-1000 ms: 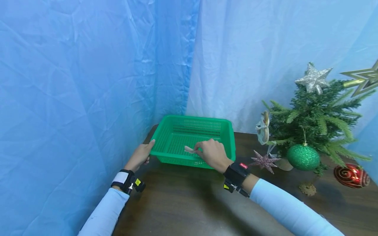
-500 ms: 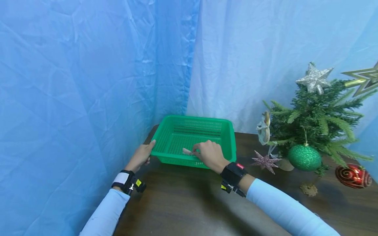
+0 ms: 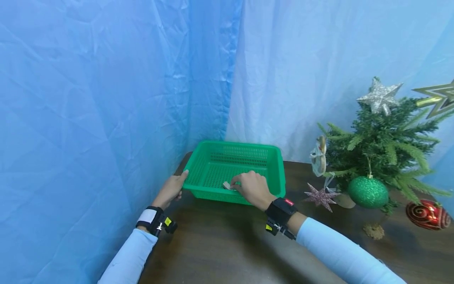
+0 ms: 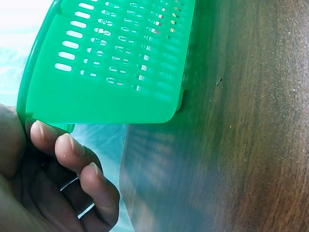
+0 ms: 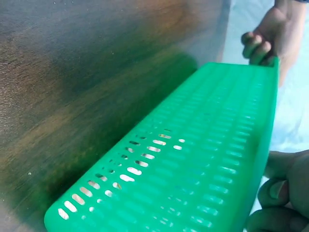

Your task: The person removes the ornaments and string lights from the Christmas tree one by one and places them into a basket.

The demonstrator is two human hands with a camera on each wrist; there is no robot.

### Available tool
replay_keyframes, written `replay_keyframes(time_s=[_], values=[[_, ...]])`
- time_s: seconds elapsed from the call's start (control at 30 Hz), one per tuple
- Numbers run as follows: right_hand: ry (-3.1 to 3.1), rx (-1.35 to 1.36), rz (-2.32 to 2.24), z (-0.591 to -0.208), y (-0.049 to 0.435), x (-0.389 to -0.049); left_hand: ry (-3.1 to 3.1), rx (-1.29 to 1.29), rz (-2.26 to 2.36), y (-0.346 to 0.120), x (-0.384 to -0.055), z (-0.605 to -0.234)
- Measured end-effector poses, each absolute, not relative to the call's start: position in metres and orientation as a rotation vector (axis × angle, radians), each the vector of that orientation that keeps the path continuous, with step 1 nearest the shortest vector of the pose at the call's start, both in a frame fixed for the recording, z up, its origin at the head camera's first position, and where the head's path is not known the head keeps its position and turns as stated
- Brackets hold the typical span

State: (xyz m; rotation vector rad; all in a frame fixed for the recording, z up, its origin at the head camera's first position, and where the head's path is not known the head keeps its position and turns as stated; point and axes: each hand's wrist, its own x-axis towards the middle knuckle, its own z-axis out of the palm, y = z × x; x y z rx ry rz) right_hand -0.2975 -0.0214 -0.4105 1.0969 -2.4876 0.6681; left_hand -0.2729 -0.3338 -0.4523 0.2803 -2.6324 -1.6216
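Observation:
My left hand [image 3: 172, 189] grips the near left corner of a green plastic basket [image 3: 220, 193], thumb at the rim. In the left wrist view its curled fingers [image 4: 72, 150] show just under that corner. Over the basket's near side, my right hand [image 3: 252, 188] pinches a small pale flat piece [image 3: 226, 185] between thumb and fingers; its kind cannot be told. The piece sits low inside the near wall. In the right wrist view the basket wall [image 5: 236, 140] hides it, and the curled fingers [image 5: 276, 189] show beyond the rim.
A small artificial Christmas tree [image 3: 383, 146] stands at the right. Around it are a silver star [image 3: 380, 96], a gold star [image 3: 440, 98], a green ball [image 3: 369, 192], a pink star [image 3: 320, 196] and a red ball [image 3: 428, 215]. Blue cloth [image 3: 106, 118] walls the dark wooden table [image 3: 209, 244].
My right hand has moved slightly left and down, with the pale piece now lower behind the basket's near rim and less of it visible. The left hand keeps its grip.

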Motion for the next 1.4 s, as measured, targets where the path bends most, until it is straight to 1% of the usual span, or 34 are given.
replay_keyframes(time_s=[0.13,0.23,0.47,0.53,0.63,0.73,0.87,1.0,1.13,1.4], values=[[-2.491,1.057,0.644,-0.395,-0.006,-0.296,-2.641,0.258,-1.625,-0.334,-0.273,-0.452],[-2.493,1.006,0.607,-0.369,0.017,-0.296,-2.645,0.25,-1.625,-0.335,-0.273,-0.45],[-2.475,0.82,0.475,-0.289,0.102,-0.296,-2.65,0.213,-1.589,-0.339,-0.278,-0.44],[-2.487,0.774,0.432,-0.275,0.129,-0.292,-2.651,0.203,-1.583,-0.341,-0.279,-0.437],[-2.533,0.73,0.374,-0.264,0.162,-0.283,-2.654,0.202,-1.577,-0.342,-0.279,-0.434],[-2.62,0.7,0.329,-0.266,0.185,-0.274,-2.66,0.216,-1.567,-0.344,-0.279,-0.435],[-2.762,0.665,0.284,-0.279,0.2,-0.266,-2.663,0.225,-1.567,-0.346,-0.278,-0.437],[-2.781,0.633,0.272,-0.296,0.201,-0.263,-2.665,0.25,-1.566,-0.345,-0.277,-0.441],[-2.655,0.651,0.245,-0.312,0.198,-0.263,-2.676,0.266,-1.566,-0.344,-0.276,-0.446],[-2.402,0.59,0.035,-0.332,0.195,-0.263,-2.675,0.23,-1.595,-0.337,-0.276,-0.451]])
